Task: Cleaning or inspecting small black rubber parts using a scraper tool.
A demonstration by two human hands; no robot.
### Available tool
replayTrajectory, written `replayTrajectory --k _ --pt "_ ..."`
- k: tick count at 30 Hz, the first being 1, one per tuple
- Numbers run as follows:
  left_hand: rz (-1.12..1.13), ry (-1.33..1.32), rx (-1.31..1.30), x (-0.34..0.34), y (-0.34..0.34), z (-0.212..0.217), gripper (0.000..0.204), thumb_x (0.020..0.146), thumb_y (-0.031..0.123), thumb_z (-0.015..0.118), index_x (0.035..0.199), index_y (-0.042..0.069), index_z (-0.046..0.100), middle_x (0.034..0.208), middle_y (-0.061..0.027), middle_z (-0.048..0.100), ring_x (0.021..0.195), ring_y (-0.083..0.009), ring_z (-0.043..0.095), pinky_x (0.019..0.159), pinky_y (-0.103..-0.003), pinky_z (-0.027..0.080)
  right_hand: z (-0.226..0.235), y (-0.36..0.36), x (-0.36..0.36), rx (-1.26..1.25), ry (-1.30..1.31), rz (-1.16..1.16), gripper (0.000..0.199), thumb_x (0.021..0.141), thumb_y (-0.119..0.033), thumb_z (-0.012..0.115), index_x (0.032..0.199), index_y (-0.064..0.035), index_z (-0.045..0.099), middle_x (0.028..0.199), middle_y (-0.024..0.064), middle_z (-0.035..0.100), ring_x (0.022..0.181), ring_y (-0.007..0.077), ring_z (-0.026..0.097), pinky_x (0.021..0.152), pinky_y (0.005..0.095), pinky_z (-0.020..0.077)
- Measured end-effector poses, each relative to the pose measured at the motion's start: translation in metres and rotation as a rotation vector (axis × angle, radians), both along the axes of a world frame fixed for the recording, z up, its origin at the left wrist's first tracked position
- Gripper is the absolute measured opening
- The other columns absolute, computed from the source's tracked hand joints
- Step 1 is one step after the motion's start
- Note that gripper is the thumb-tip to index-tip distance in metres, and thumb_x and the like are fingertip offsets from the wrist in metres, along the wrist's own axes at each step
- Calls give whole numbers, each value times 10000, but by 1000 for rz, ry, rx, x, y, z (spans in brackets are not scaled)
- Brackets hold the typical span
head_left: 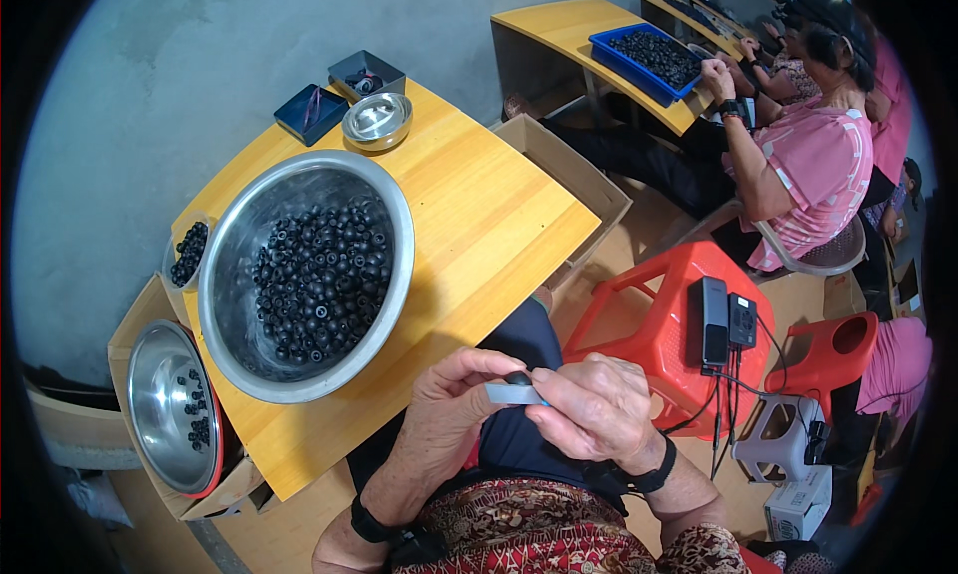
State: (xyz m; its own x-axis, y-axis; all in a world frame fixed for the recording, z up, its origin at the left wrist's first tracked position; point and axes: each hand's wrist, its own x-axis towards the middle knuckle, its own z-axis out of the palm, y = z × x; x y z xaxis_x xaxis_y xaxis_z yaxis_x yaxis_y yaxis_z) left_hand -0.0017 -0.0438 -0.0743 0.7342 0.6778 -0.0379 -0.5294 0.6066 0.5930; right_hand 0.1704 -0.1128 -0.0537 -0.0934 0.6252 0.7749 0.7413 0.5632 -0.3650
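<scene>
Above my lap, my left hand (pixel 451 399) and my right hand (pixel 597 406) meet at their fingertips. Between them is a small round black part (pixel 518 378), pinched by my left thumb and index finger. A flat, pale grey strip (pixel 511 394) lies just below it, running to my right fingers, which are closed on it; a bit of blue shows at that end. The fingers cover part of both things. On the table, a big steel basin (pixel 222 334) holds many similar black ring-shaped parts (pixel 324 275).
The yellow table (pixel 479 225) carries a small steel bowl (pixel 377 122), a dark blue tray (pixel 311 115), a grey box (pixel 367 75) and a clear cup (pixel 188 255). Left stands another steel basin (pixel 175 404). Right, a red stool (pixel 664 314) bears cabled devices (pixel 714 319); a co-worker (pixel 813 165) sits beyond.
</scene>
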Motion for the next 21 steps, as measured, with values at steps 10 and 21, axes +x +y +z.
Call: replayTrajectory --k 10,21 --pt "42 54 58 -1 1 -5 179 852 15 673 1020 -7 614 1020 -94 660 926 -142 642 860 -261 527 -2 0 -1 -28 -8 -2 295 748 -121 772 996 0 669 736 71 623 531 178 586 439 279 440" --pt "-17 -10 -99 -1 0 -6 202 860 38 673 1050 10 611 1015 -95 664 937 -155 650 856 -270 537 -4 1 -1 -17 -38 -11 356 684 -69 804 1008 8 678 736 44 584 539 140 552 430 259 429"
